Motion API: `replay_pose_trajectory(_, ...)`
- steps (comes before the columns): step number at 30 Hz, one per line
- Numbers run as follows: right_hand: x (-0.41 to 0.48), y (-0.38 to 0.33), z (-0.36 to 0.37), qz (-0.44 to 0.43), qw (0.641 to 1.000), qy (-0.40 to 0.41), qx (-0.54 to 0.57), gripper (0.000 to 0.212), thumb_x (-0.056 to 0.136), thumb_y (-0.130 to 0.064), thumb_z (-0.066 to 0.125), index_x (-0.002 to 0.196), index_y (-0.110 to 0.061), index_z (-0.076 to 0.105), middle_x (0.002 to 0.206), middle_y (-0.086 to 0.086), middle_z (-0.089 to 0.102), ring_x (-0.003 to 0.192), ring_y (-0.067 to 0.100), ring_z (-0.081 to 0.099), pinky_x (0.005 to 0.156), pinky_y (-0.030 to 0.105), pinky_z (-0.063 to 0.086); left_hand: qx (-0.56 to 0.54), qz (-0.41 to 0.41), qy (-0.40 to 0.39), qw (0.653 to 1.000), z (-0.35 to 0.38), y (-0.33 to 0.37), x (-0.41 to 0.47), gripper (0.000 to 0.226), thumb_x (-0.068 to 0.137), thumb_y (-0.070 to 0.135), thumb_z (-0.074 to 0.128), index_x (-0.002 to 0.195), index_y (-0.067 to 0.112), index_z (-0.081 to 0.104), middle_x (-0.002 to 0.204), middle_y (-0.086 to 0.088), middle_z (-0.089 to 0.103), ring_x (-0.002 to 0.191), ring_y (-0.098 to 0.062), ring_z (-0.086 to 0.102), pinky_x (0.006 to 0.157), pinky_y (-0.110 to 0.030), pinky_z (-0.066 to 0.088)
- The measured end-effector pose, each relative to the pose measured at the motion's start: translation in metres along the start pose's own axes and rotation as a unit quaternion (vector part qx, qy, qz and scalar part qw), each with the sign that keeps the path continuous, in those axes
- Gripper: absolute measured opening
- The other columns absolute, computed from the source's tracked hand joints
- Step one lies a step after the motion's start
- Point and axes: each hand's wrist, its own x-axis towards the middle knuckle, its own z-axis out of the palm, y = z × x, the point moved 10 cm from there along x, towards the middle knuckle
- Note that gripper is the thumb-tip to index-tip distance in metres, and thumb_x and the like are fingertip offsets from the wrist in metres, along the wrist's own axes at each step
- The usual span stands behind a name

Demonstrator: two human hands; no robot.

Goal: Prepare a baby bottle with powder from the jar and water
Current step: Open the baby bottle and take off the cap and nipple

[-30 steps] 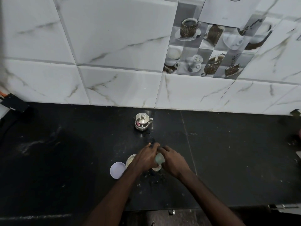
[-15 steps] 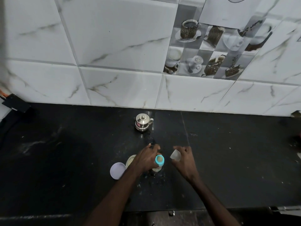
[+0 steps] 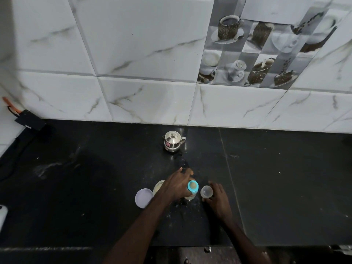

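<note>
- Since the moment before, the right hand [image 3: 219, 201] has carried the small clear plastic cap [image 3: 206, 191] lower and closer in, so it now sits just right of the bottle, at or just above the black stone counter [image 3: 285, 187]; whether it has touched down cannot be told.
- Its grip is closed lightly round that cap, fingers curled at its near and right sides.
- Left of it, the left hand [image 3: 176, 185] clenches the clear baby bottle with the teal collar [image 3: 192, 188], which stands upright on the counter with a pale milky fill low in its body.
- Judged step: parking the cap so the bottle can be finished. Setting it mouth-up and clear of the bottle's base would keep it clean and avoid a knock; the left grip should hold firm until the right lets go.
- Behind the left wrist, the open round jar of pale powder [image 3: 159, 186] and the round lilac lid [image 3: 143, 198] lie touching or nearly so.
- Farthest back, well apart, stands the small lidded steel pot [image 3: 172, 141].
</note>
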Motion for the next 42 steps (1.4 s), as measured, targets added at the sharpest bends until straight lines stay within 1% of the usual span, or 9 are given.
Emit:
replay_pose_trajectory(4, -0.004, -0.003, 0.004, -0.013, 0.999, -0.006, -0.029, 0.052, 0.071, -0.018, 0.083, 0.117, -0.025, 0.060, 0.111, -0.010, 0.053, 0.096, 0.005, 0.058, 0.073, 0.024, 0.042, -0.011, -0.004, -0.010, 1.000, 0.001, 0.000, 0.001, 0.071, 0.076, 0.039, 0.083, 0.133, 0.020, 0.046, 0.135, 0.001, 0.060, 0.123, -0.023, 0.061, 0.119, -0.039, 0.040)
replay_pose_trajectory(8, -0.005, -0.017, 0.003, -0.022, 0.998, -0.011, -0.050, 0.088, 0.072, -0.016, 0.076, 0.153, -0.020, 0.039, 0.145, -0.001, 0.039, 0.129, 0.021, 0.045, 0.100, 0.033, 0.045, -0.001, 0.010, 0.003, 1.000, -0.002, 0.001, 0.000, 0.064, 0.076, 0.039, 0.081, 0.128, 0.020, 0.049, 0.132, 0.003, 0.059, 0.116, -0.024, 0.064, 0.118, -0.039, 0.040)
replay_pose_trajectory(10, -0.007, -0.036, -0.010, -0.045, 0.998, 0.036, -0.037, 0.089, 0.076, -0.016, 0.073, 0.156, -0.017, 0.035, 0.154, 0.002, 0.035, 0.136, 0.019, 0.038, 0.106, 0.038, 0.041, 0.001, 0.019, 0.008, 1.000, -0.001, 0.002, 0.000, 0.059, 0.077, 0.041, 0.078, 0.125, 0.021, 0.051, 0.132, 0.004, 0.058, 0.114, -0.023, 0.065, 0.117, -0.040, 0.041)
replay_pose_trajectory(16, -0.011, -0.107, -0.005, -0.150, 0.985, 0.001, -0.091, 0.056, 0.080, -0.043, 0.068, 0.133, -0.033, 0.055, 0.126, -0.010, 0.056, 0.113, 0.013, 0.058, 0.091, 0.038, 0.050, -0.013, 0.014, 0.011, 1.000, -0.002, 0.002, 0.001, 0.067, 0.082, 0.047, 0.071, 0.135, 0.015, 0.044, 0.130, -0.003, 0.065, 0.119, -0.026, 0.065, 0.122, -0.041, 0.033)
replay_pose_trajectory(21, -0.002, -0.108, 0.009, -0.153, 0.982, -0.040, -0.105, 0.064, 0.075, -0.043, 0.078, 0.133, -0.027, 0.057, 0.125, -0.006, 0.057, 0.112, 0.014, 0.057, 0.091, 0.029, 0.051, -0.009, 0.011, 0.012, 1.000, 0.001, 0.000, 0.004, 0.067, 0.076, 0.040, 0.075, 0.130, 0.018, 0.041, 0.119, -0.004, 0.070, 0.116, -0.028, 0.065, 0.111, -0.044, 0.044)
replay_pose_trajectory(27, -0.002, -0.115, 0.008, -0.170, 0.976, -0.073, -0.112, 0.062, 0.077, -0.034, 0.081, 0.132, -0.028, 0.051, 0.127, -0.004, 0.061, 0.112, 0.015, 0.059, 0.084, 0.021, 0.041, -0.036, 0.006, 0.012, 0.999, 0.001, -0.006, 0.006, 0.057, 0.075, 0.049, 0.069, 0.117, 0.020, 0.043, 0.116, -0.002, 0.067, 0.113, -0.027, 0.064, 0.100, -0.045, 0.051)
replay_pose_trajectory(31, -0.007, -0.113, 0.007, -0.153, 0.977, -0.081, -0.128, 0.073, 0.080, -0.046, 0.077, 0.143, -0.032, 0.044, 0.132, -0.014, 0.052, 0.115, 0.006, 0.052, 0.088, 0.026, 0.049, -0.036, 0.013, 0.020, 0.999, 0.000, -0.003, 0.004, 0.057, 0.081, 0.043, 0.076, 0.120, 0.017, 0.045, 0.118, -0.005, 0.067, 0.113, -0.027, 0.064, 0.101, -0.041, 0.050)
replay_pose_trajectory(34, -0.009, -0.111, 0.006, -0.157, 0.969, -0.067, -0.177, 0.065, 0.084, -0.046, 0.073, 0.141, -0.032, 0.046, 0.126, -0.013, 0.052, 0.112, 0.012, 0.055, 0.080, 0.030, 0.052, -0.033, 0.005, 0.017, 0.999, -0.004, -0.001, 0.004, 0.063, 0.079, 0.043, 0.078, 0.124, 0.017, 0.043, 0.118, -0.004, 0.066, 0.114, -0.026, 0.063, 0.092, -0.038, 0.051)
replay_pose_trajectory(42, -0.009, -0.118, -0.004, -0.186, 0.968, -0.066, -0.158, 0.061, 0.079, -0.035, 0.067, 0.137, -0.034, 0.051, 0.127, -0.014, 0.051, 0.107, 0.008, 0.053, 0.078, 0.033, 0.056, 0.010, 0.002, 0.003, 1.000, 0.000, -0.001, 0.004, 0.079, 0.073, 0.033, 0.085, 0.135, 0.010, 0.043, 0.127, -0.008, 0.065, 0.119, -0.028, 0.062, 0.105, -0.042, 0.049)
